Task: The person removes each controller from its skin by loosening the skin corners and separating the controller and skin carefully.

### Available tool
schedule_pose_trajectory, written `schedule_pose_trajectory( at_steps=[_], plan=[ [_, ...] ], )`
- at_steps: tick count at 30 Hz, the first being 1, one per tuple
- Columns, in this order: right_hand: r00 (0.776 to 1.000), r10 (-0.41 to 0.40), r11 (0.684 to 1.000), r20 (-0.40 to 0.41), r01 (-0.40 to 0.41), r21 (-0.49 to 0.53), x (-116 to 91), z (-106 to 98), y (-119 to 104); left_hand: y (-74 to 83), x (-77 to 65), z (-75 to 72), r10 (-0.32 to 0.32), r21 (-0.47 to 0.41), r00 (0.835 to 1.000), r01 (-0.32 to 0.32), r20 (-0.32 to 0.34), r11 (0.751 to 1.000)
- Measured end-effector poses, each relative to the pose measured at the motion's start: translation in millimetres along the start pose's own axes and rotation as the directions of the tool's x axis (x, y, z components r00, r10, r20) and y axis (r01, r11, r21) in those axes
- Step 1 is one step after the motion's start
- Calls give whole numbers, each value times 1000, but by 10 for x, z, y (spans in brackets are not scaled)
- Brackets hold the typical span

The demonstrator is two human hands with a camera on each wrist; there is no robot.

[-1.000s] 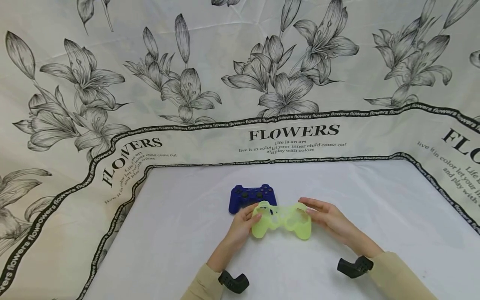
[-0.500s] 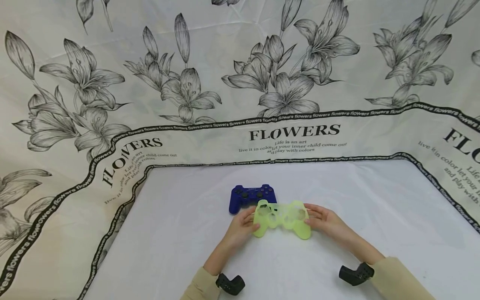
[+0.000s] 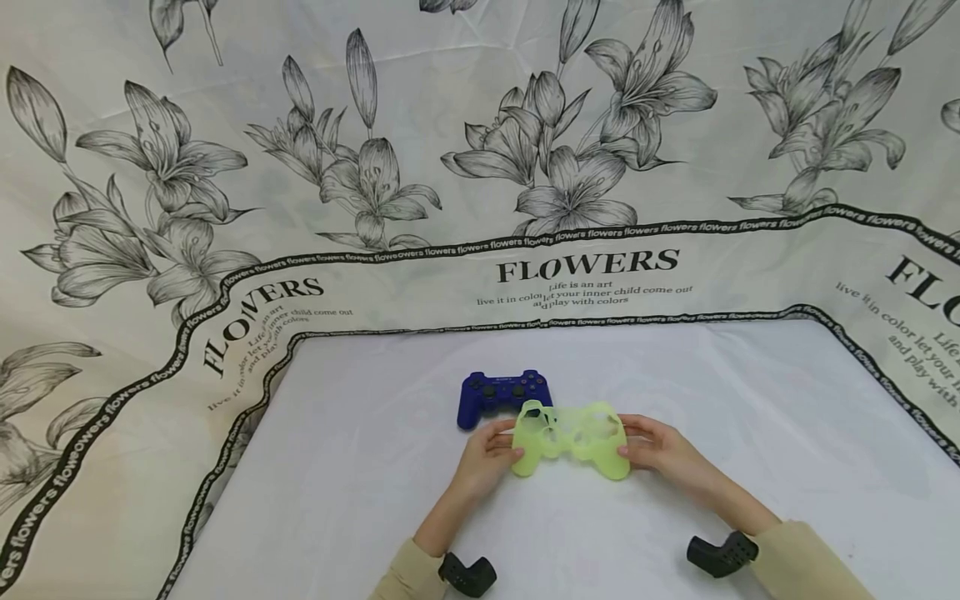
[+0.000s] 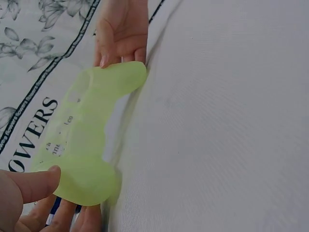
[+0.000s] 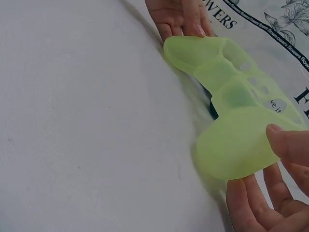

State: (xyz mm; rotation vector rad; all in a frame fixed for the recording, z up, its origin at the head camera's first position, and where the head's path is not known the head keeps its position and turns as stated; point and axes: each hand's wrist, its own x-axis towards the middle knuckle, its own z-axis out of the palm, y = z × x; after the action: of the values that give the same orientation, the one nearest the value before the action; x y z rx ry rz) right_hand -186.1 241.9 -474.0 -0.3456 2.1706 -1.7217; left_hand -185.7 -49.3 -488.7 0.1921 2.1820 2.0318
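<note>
Between both hands is a translucent yellow-green silicone controller cover [image 3: 536, 454], with cut-out holes along its upper part. My left hand [image 3: 483, 458] pinches its left grip, thumb on the near face and fingers behind. At the other end, my right hand [image 3: 663, 450] pinches the right grip in the same way. Both wrist views show the cover [image 4: 91, 179] held off the cloth, thumb on one side and fingers on the other. Just behind it lies a blue game controller [image 3: 472, 400], partly hidden by the cover.
White cloth [image 3: 360, 467] covers the table. Behind and at the sides rises a curtain [image 3: 420, 292] printed with flowers and lettering. A black wrist device [image 3: 468, 575] sits on the left wrist, and another black device [image 3: 722, 554] on the right.
Right fingers have shifted down from the cover's upper corner to its right grip, and the left thumb sits lower. The cover has tilted and moved slightly right. The blue controller stays put.
</note>
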Motion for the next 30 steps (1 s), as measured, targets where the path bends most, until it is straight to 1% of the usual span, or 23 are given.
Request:
schedule_pose_trajectory(
  at_steps=[3,7,10,14,18,21,22,25,27,30],
  plan=[
    [1000,-4,1000,-22,3,-14,-36,-58,-11,29,9,69,8,0,1000,-8,-10,1000],
    [999,-26,999,-41,24,-32,-70,-167,1,64,63,178,16,53,999,-14,-46,998],
    [997,-17,999,-74,13,-49,-80,-251,10,81,124,264,6,93,997,1,-73,996],
    [991,12,998,-132,-20,-57,-88,-349,4,118,186,373,2,94,997,6,-80,996],
    [982,25,996,-188,-40,-78,-90,-443,-5,134,234,491,38,68,994,-31,-99,997],
    [975,20,993,-223,-46,-110,-80,-511,-13,143,278,583,22,43,991,-16,-129,999],
    [972,21,992,-234,-50,-118,-76,-530,-18,139,298,610,8,36,990,-3,-139,999],
    [968,12,991,-250,-45,-129,-59,-582,-32,142,363,685,0,46,986,7,-169,999],
    [966,11,992,-258,-43,-120,-46,-614,-35,158,400,721,20,70,983,-7,-184,998],
    [964,10,996,-266,-33,-84,-23,-664,-24,195,450,761,47,110,981,-26,-188,994]
  ],
)
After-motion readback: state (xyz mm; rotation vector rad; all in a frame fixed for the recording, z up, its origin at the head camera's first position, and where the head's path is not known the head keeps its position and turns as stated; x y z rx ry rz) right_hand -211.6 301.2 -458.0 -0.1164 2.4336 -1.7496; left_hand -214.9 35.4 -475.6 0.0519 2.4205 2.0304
